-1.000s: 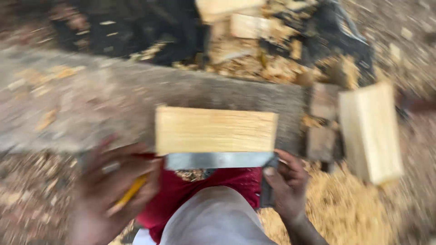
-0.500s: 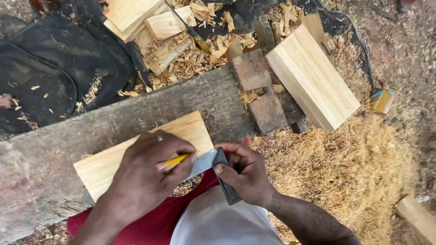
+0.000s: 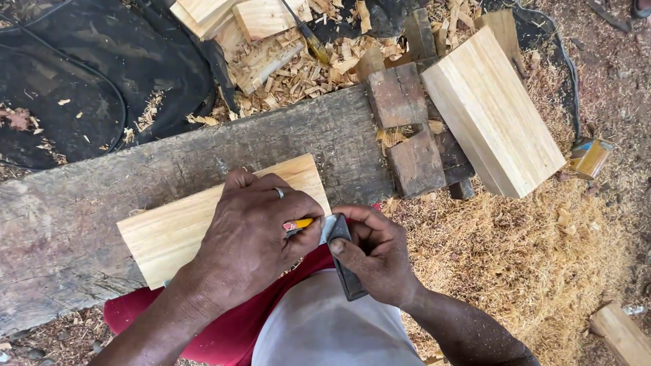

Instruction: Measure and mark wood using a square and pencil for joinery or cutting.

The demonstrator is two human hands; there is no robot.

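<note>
— Clamped around a yellow pencil (image 3: 303,223), the left hand (image 3: 254,234) lies knuckles-up over the near edge of the pale board (image 3: 176,227). Only the pencil's orange end shows between the fingers; the tip is hidden.

— And the right hand (image 3: 376,261)?

— It pinches the dark stock of a try square (image 3: 342,254) between thumb and fingers, closed tight on it. The square's metal blade runs under the left hand, along the board's edge.

— Why held that way?

— Probably so the stock stays pressed against the board's end while the pencil follows the blade; the left palm also seems to weigh the board down. That is a reading, not something seen.

— Where does the board sit against all that?

— Directly under the left hand and touching the square, right at the person's lap, over the red cloth (image 3: 224,325). It lies flat on a weathered grey plank (image 3: 135,169), slightly skewed to it.

— Farther out?

— Two dark blocks (image 3: 407,129) rest on the plank's right end, just beside a thick pale block (image 3: 491,112) that lies tilted across them. Sawdust (image 3: 515,257) covers the ground to the right. Beyond the plank lie shavings (image 3: 305,68), more pale offcuts, and a black sheet (image 3: 88,74) at the far left.
</note>
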